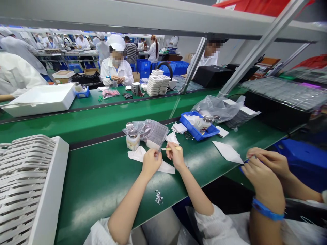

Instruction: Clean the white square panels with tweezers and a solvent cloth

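My left hand (151,164) is closed, pinching a thin greyish flat piece (160,148) that is partly hidden by the fingers. Just to its right, my right hand (176,158) grips a slim yellowish stick (167,148), its tip pointing left at that piece. White paper sheets (166,167) lie beneath both hands. Behind them are a white pump bottle (133,140) with a metal top and a clear plastic bag (149,127) of stacked thin grey pieces. Closer to the bench edge sits a small pile of white and dark scraps (158,197).
At left stands a white foam box (57,170) of pale plastic frames. A blue tray (198,134) with a bottle and another bag (212,108) are at back right. A co-worker's hands (265,170) work close on the right. A metal shelf beam (153,20) crosses overhead.
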`<state>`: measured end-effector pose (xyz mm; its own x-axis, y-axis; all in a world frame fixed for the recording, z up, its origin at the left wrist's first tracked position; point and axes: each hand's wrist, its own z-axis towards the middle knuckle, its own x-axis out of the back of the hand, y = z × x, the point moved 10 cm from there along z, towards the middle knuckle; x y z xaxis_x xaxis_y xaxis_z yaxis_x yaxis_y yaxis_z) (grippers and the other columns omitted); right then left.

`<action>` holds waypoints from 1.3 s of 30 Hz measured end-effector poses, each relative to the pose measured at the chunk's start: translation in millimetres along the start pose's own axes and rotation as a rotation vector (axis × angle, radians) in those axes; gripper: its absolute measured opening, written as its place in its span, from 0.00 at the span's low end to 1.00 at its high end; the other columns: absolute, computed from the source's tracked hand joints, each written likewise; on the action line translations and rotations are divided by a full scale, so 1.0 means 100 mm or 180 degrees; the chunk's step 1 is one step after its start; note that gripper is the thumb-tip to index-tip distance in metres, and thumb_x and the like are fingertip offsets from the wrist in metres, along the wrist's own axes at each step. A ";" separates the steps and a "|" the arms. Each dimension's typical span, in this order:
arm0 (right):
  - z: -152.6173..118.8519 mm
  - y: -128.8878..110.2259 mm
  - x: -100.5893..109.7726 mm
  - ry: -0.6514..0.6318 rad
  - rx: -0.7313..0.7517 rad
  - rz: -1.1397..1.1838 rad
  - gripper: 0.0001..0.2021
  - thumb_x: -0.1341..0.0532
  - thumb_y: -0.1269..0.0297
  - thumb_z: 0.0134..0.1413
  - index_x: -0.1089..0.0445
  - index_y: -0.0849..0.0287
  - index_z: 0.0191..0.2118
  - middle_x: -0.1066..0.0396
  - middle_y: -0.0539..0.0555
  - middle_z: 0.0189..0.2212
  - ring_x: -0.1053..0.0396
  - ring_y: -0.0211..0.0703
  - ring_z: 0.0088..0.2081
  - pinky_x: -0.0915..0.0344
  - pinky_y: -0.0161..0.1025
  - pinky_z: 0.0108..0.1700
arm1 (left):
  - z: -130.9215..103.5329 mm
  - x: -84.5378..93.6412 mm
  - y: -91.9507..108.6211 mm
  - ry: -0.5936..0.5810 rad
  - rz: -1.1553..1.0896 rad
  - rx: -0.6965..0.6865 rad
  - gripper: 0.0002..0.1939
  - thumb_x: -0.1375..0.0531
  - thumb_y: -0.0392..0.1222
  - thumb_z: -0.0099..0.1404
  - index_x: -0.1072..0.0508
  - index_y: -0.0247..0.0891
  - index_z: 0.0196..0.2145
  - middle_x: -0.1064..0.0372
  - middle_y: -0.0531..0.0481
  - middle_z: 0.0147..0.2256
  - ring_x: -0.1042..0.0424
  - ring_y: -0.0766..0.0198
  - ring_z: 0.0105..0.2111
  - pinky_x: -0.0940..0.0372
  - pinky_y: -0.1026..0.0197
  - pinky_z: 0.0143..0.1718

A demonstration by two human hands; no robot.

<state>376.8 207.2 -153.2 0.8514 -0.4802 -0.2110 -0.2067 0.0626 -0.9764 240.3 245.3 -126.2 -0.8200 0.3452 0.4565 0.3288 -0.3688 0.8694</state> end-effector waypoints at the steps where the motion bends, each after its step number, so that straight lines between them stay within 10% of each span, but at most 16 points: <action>1: -0.01 -0.01 -0.01 0.0020 0.0040 -0.0054 0.13 0.42 0.57 0.63 0.32 0.63 0.41 0.31 0.50 0.31 0.33 0.33 0.26 0.33 0.32 0.27 | 0.00 -0.01 0.02 -0.0051 0.0127 -0.0073 0.13 0.42 0.45 0.68 0.30 0.34 0.45 0.30 0.46 0.43 0.29 0.62 0.39 0.30 0.54 0.41; 20: -0.22 -0.37 -0.11 0.0177 0.1110 -0.0844 0.14 0.43 0.57 0.64 0.32 0.63 0.33 0.33 0.46 0.25 0.36 0.30 0.22 0.34 0.32 0.26 | -0.14 -0.12 0.07 -0.0324 0.1580 -0.0267 0.12 0.43 0.45 0.69 0.29 0.34 0.44 0.30 0.47 0.41 0.28 0.63 0.37 0.30 0.56 0.39; 34: -0.24 -0.59 0.04 0.0685 0.1464 -0.1336 0.15 0.42 0.54 0.62 0.31 0.62 0.35 0.30 0.50 0.30 0.32 0.35 0.29 0.32 0.37 0.34 | -0.23 -0.51 0.37 -0.0713 0.1326 -0.1298 0.12 0.43 0.44 0.69 0.30 0.35 0.47 0.30 0.45 0.45 0.28 0.61 0.41 0.30 0.54 0.42; 39: -0.24 -0.54 -0.15 0.0248 0.1588 -0.2031 0.14 0.39 0.55 0.59 0.32 0.61 0.31 0.33 0.46 0.24 0.35 0.34 0.25 0.33 0.36 0.32 | -0.12 -0.14 0.20 -0.0114 0.1329 -0.0882 0.11 0.44 0.44 0.69 0.29 0.35 0.45 0.30 0.46 0.42 0.28 0.64 0.37 0.29 0.57 0.39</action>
<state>363.9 189.8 -96.6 0.6927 -0.6136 0.3789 0.5620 0.1300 -0.8169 253.0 223.0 -117.2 -0.6267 0.1470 0.7652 0.4847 -0.6954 0.5306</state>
